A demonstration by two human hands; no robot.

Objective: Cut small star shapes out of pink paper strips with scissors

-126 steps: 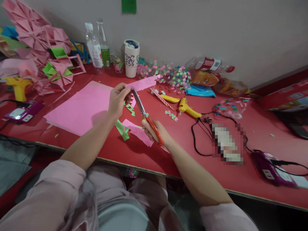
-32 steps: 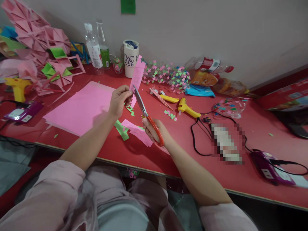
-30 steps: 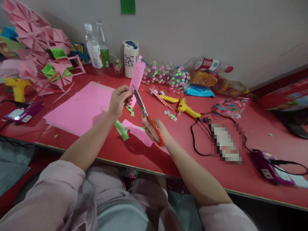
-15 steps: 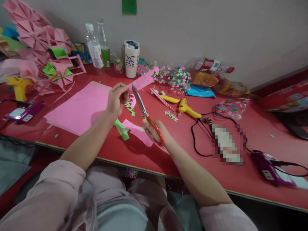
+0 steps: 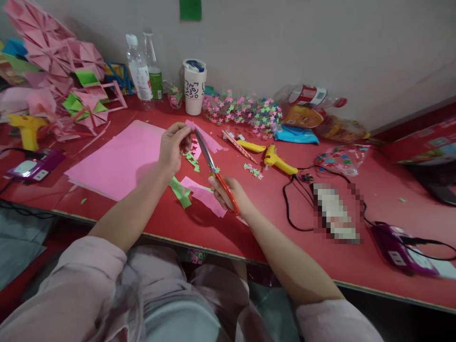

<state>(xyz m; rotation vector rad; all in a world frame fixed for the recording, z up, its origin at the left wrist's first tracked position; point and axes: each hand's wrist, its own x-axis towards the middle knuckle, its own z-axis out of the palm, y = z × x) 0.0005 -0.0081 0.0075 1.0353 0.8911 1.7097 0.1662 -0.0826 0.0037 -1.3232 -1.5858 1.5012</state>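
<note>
My left hand is closed in a pinch on the end of a pink paper strip, which slants down to the right behind the scissors. My right hand grips the orange-red handles of a pair of scissors. Their blades look closed or nearly so, and the tips reach close to my left fingertips. Below the blades lie green cut-out scraps, a green paper piece and a pink paper scrap. A stack of pink paper sheets rests under my left forearm.
A white tumbler and a plastic bottle stand at the wall. Small paper stars fill a clear container. A yellow glue gun, a yellow cutter and cables lie right. Folded pink paper shapes pile up left.
The pink strip has swung from pointing up and right to slanting down and right. The scissors have shifted slightly left; my left hand stays in about the same place.
</note>
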